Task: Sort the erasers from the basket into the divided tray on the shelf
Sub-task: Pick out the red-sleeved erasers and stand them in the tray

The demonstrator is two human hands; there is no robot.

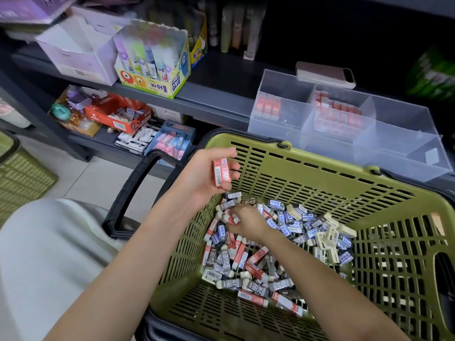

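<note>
**A:** What has the left hand [209, 178] got?

**B:** Its fingers are curled round a few red erasers [221, 172], held up beside the basket [320, 153] rim.

**A:** And the right hand [246, 223]?

**B:** It's just below the left, down in the eraser pile [283, 254], fingertips pinching a red-and-white eraser [231, 220].

**A:** Where's the tray?

**B:** The clear divided tray [406, 134] is beyond both hands, up to the right on the shelf [221, 104]. There are stored erasers [337, 115] in two compartments.

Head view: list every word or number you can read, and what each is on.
"POWER GLUE": glue-stick display box, side.
"파워풀": same box, front.
"2B": dark grey erasers in the basket.
Unreadable: print on the red eraser in the left hand; stacked erasers in the divided tray.
</note>
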